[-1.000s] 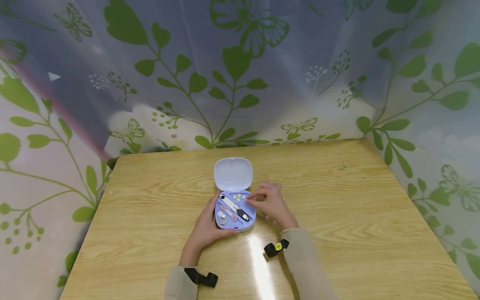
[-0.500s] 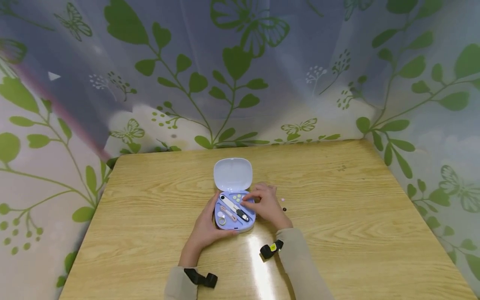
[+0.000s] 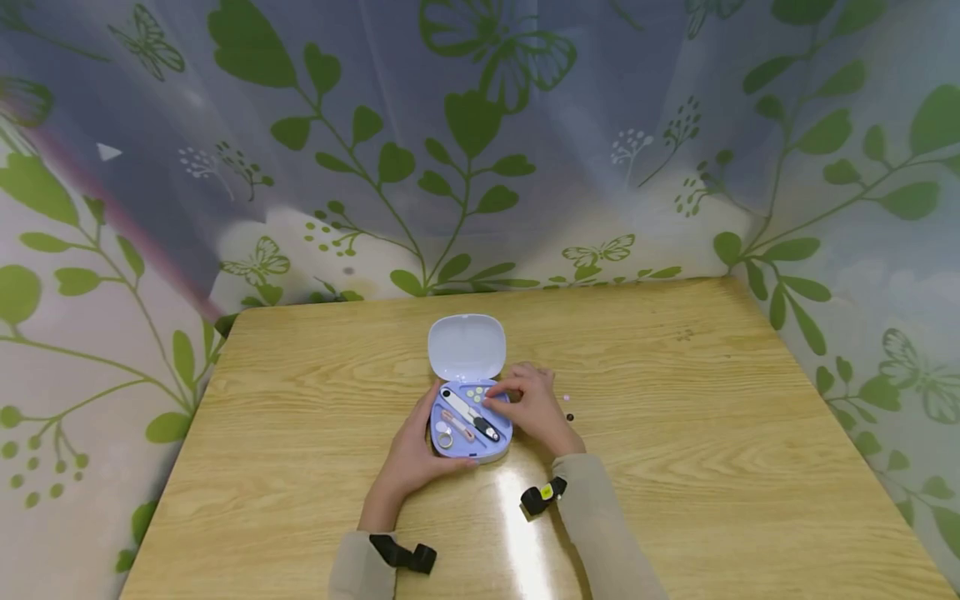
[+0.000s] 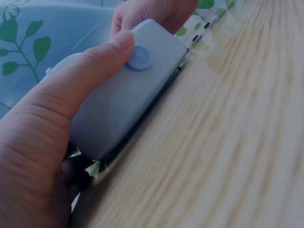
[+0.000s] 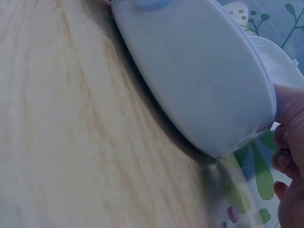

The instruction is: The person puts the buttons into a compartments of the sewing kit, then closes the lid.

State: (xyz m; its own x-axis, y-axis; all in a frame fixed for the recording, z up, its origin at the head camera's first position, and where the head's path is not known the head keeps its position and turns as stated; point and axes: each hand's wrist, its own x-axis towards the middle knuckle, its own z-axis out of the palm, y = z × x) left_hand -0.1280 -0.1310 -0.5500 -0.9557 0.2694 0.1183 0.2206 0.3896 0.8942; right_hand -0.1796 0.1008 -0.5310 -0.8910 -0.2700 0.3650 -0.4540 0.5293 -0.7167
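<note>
A pale blue box (image 3: 492, 454) stands on the table with its white lid (image 3: 467, 346) raised. My left hand (image 3: 412, 446) grips its left side and front; in the left wrist view the thumb (image 4: 95, 64) lies beside the round blue catch (image 4: 139, 58). Inside are a long white-and-black tool (image 3: 459, 404), a slim pink piece (image 3: 457, 425), a ring (image 3: 446, 440) and several pale buttons (image 3: 478, 390). My right hand (image 3: 532, 407) reaches over the right rim, thumb and index fingertips close together at the button compartment. I cannot tell whether a button is between them.
Right of the right hand, a pink bit (image 3: 566, 397) and a small black bit (image 3: 570, 417) lie on the wooden table (image 3: 675, 467). A leaf-patterned curtain (image 3: 480, 167) hangs along the table's back and sides.
My right hand has shifted slightly left, deeper over the button compartment, then stayed nearly still. This uncovers the pink and black bits beside it. My left hand keeps its grip on the box.
</note>
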